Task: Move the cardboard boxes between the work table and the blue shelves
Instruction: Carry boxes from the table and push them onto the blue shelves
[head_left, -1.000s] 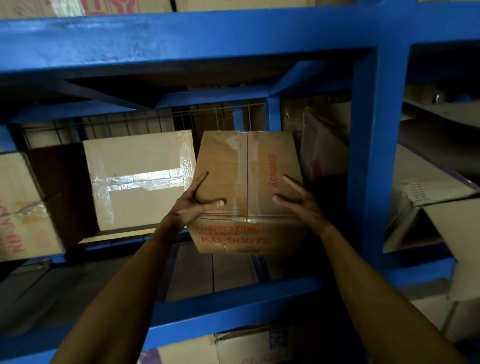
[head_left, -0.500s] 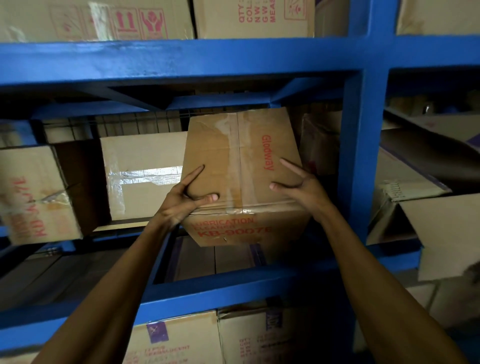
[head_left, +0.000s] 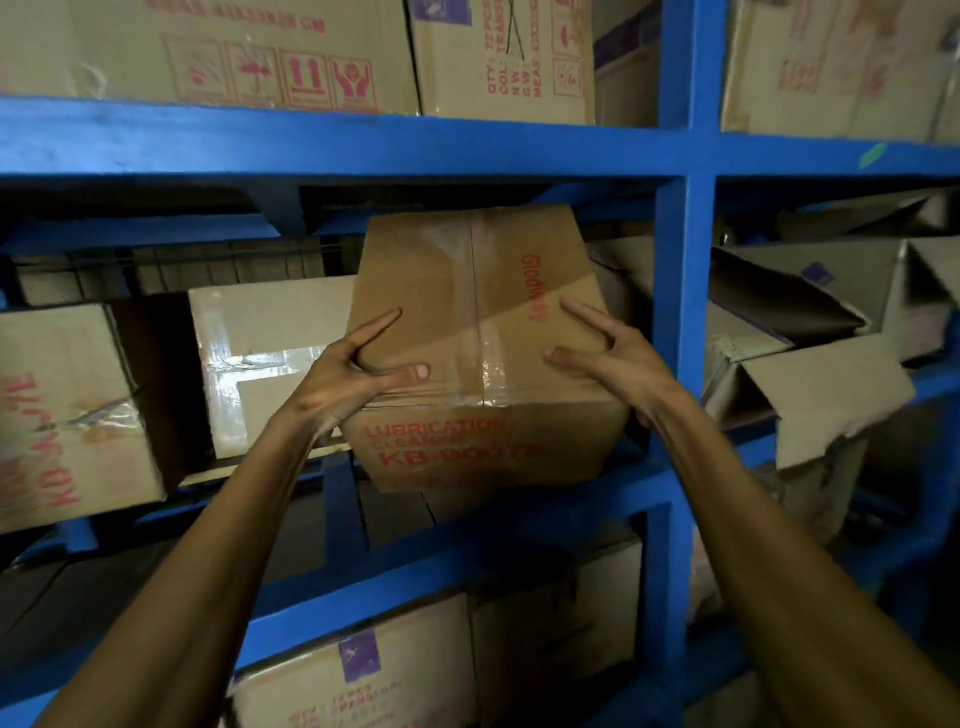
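At the far left of the middle tier of the blue shelves (head_left: 337, 143) stood a taped carton with red lettering (head_left: 62, 410), and just right of it, set further back, a pale carton sealed with glossy tape (head_left: 260, 364). The left hand (head_left: 345, 376) gripped the lubrication cleaner box (head_left: 478, 332) at its left top edge, thumb laid across the top face near the front edge and index finger stretched along the left side. The box was tilted, its far end raised toward the beam above, its lower front corner over the shelf's front rail; whether it touched the rail could not be told. Clear tape ran down the centre seam, and red print marked the top and front faces. The right hand (head_left: 618, 358) held the right top edge in the same way, thumb on top and fingers spread over the right side. Right of the blue upright (head_left: 680, 322), an opened carton with loose flaps (head_left: 826, 384) lay in the adjoining bay.
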